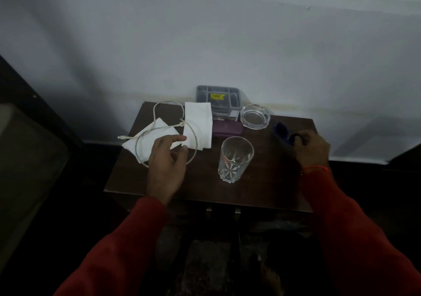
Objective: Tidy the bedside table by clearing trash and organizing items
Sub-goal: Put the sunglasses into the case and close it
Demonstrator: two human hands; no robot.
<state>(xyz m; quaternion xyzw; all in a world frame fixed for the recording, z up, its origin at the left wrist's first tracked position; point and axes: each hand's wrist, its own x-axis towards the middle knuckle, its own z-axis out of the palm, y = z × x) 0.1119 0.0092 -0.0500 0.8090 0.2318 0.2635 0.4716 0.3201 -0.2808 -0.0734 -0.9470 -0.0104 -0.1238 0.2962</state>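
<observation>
Reaching over the bedside table, we hold our left hand open above the white cable looped across two tissues. Our right hand grips dark sunglasses. A glass, ashtray, purple case and grey tray crowd between.

White tissues, purple case
</observation>
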